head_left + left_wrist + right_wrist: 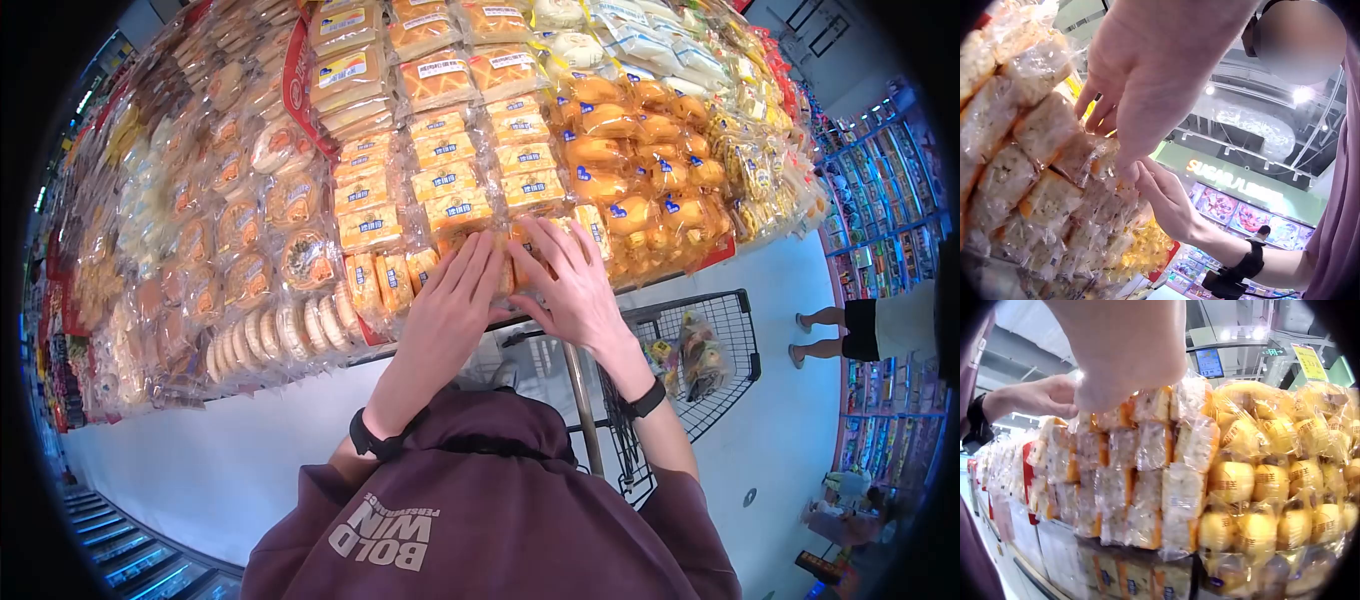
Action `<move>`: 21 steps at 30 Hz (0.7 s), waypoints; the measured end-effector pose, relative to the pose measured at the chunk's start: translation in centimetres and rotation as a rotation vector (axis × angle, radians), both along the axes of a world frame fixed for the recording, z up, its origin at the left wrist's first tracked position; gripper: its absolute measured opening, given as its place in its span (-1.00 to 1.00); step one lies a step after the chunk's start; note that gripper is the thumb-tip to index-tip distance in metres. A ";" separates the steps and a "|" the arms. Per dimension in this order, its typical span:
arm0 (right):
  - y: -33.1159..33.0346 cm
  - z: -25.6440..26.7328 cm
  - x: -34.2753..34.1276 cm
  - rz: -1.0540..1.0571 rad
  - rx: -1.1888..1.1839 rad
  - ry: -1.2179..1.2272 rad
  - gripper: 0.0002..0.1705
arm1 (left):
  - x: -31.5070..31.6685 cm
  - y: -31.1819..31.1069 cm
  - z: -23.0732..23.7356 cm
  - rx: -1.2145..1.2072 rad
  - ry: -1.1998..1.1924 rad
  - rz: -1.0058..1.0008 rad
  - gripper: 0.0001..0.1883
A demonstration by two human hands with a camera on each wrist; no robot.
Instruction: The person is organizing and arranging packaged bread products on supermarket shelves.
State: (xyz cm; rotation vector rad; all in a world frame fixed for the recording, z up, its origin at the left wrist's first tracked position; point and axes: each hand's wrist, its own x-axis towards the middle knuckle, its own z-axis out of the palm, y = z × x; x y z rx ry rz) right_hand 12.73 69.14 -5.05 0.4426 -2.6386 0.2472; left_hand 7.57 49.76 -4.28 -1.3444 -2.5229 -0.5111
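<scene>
Both hands rest side by side on a stack of plastic-wrapped sandwich-like cakes (pixel 455 208) at the display's front edge. My left hand (pixel 445 315) lays its fingers, nearly straight, over the top packs. Close to its right, my right hand (pixel 575 290) spreads its fingers on the neighbouring packs. The two thumbs come near each other at the front. In the left wrist view, the left hand (pixel 1154 81) reaches over the stacked wrapped cakes (pixel 1050 194), with the right hand (pixel 1169 200) beside it. The right wrist view shows layered packs (pixel 1185 487) below the right hand (pixel 1125 350).
Bagged yellow cakes (pixel 605 180) adjoin the stack on the right. Round packaged pastries (pixel 240 225) fill the left side. A black wire shopping cart (pixel 745 345) holding bagged goods stands by the right arm. Another person's legs (pixel 825 330) show near shelves (pixel 880 200) at the right.
</scene>
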 end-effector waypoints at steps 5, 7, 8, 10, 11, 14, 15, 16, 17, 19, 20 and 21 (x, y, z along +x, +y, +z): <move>0.5 -2.6 -1.4 0.021 -0.016 0.118 -0.31 | -0.6 0.7 -2.6 0.047 0.052 0.080 -0.34; 0.5 -2.4 -1.6 0.018 -0.019 0.109 -0.33 | -0.5 1.0 -2.9 0.062 0.037 0.105 -0.38; 0.4 -2.2 -1.5 0.022 -0.029 0.091 -0.33 | -0.4 1.0 -3.0 0.048 0.042 0.111 -0.40; 0.6 -1.3 -1.3 0.037 -0.005 0.046 -0.30 | -0.5 1.2 -2.9 0.060 0.045 0.118 -0.38; 0.8 -0.9 -0.7 0.030 -0.012 0.059 -0.27 | -0.3 1.3 -2.8 0.084 0.037 0.116 -0.35; 2.4 -0.6 0.3 0.000 -0.014 0.138 -0.13 | -0.1 1.6 -1.7 0.106 -0.019 0.048 -0.25; 2.8 -0.9 0.1 -0.008 -0.033 0.122 -0.13 | 0.0 1.7 -1.3 0.104 -0.043 0.016 -0.22; 3.1 -1.3 -0.1 -0.017 -0.052 0.105 -0.14 | 0.1 1.8 -1.5 0.100 -0.068 0.001 -0.15; 3.3 -1.6 -0.5 -0.025 -0.072 0.091 -0.14 | 0.0 2.0 -1.7 0.083 -0.042 0.005 -0.16; 3.3 -2.5 -1.3 -0.008 -0.055 0.156 -0.16 | -0.3 2.4 -2.4 0.046 0.009 0.011 -0.18; 3.3 -3.0 -1.8 0.000 -0.046 0.179 -0.16 | -0.5 2.7 -2.8 0.050 0.038 0.028 -0.22; 3.3 -3.4 -2.1 0.006 -0.038 0.198 -0.16 | -0.7 2.8 -2.8 0.049 0.048 0.038 -0.24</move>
